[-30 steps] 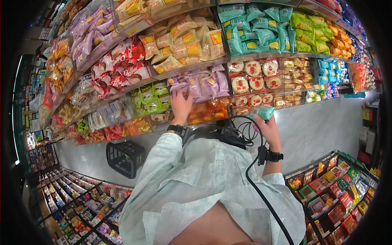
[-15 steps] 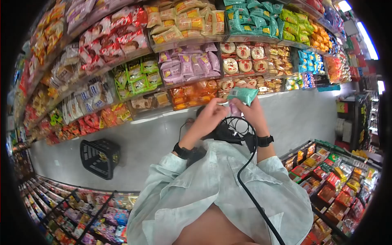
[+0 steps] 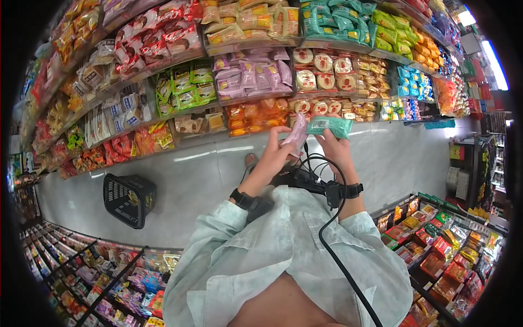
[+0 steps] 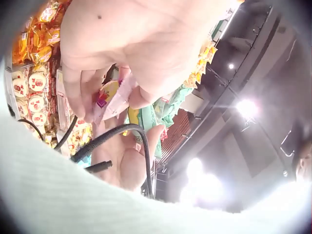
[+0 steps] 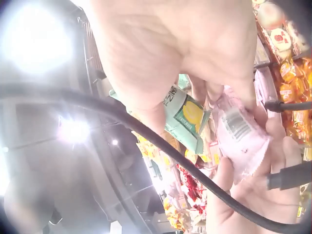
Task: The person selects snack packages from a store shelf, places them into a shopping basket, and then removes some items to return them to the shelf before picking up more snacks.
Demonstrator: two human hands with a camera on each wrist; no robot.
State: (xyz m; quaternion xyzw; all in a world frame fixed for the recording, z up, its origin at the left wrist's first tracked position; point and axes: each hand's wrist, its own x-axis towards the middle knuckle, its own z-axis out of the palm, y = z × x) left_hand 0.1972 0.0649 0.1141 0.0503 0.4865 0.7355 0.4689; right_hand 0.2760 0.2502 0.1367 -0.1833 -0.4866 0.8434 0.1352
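In the head view, a pink-purple packet (image 3: pixel 297 134) is pinched by my left hand (image 3: pixel 271 158), between thumb and fingers. My right hand (image 3: pixel 338 155) grips a teal packet (image 3: pixel 331 127) just beside it, thumb on its near face. The left wrist view shows the left hand (image 4: pixel 131 44) over the pink packet (image 4: pixel 116 100), with the teal one behind. From the right wrist view, the right hand (image 5: pixel 180 48) has the green packet (image 5: pixel 185 119) at its thumb, and the pink packet (image 5: pixel 239 131) lies close by its fingertips, barcode side showing.
Tiered bins of wrapped snacks (image 3: pixel 253 79) curve ahead. A black basket (image 3: pixel 129 200) stands on the grey floor (image 3: pixel 201 191) at left. More racks of packets (image 3: pixel 447 261) are behind at right. A black cable (image 3: pixel 348 267) runs past my right wrist.
My left hand has come away from the purple bin to beside my right hand, and now pinches the pink packet. The teal packet stays in my right hand. The view has shifted.
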